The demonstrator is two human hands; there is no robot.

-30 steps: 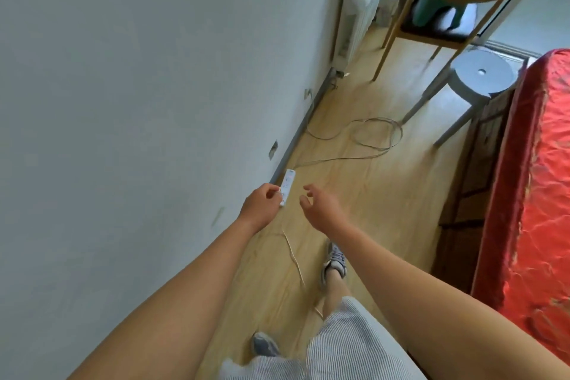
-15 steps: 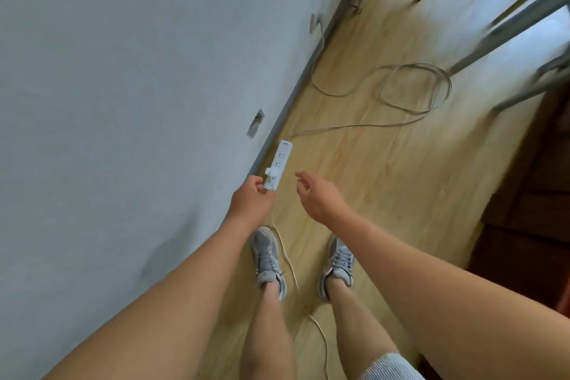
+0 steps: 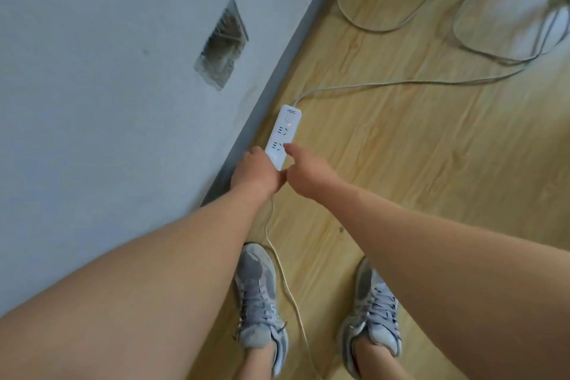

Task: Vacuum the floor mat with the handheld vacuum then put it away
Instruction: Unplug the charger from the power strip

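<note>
Looking down from the head view, neither the vacuum nor the mat shows; what does show is a white strip (image 3: 283, 136) lying on the wood floor (image 3: 401, 179) just beside the grey skirting (image 3: 277, 65), its red lamp (image 3: 289, 125) lit, so I take it to be live. The step in hand looks to be the plug of the thin cord (image 3: 288, 284) at the strip's near end, going in or coming out, I cannot tell which; to do it well I'd hold the strip flat so it neither slides nor lifts, keep the plug square to the socket, grip the plug body rather than the cord, and keep fingertips off the pins; the cord trails back between the shoes (image 3: 257, 296), so the feet should mind it. The left hand (image 3: 256, 174) sits knuckles-up over the strip's near end, arm stretched low along the wall, the cord coming out from under its wrist; its fingers are hidden, so I cannot tell how far closed it is or what it has hold of. The right hand (image 3: 307, 177) comes in close against the left, one digit stretched straight to the strip's right edge as if steadying it, holding nothing I can see.
</note>
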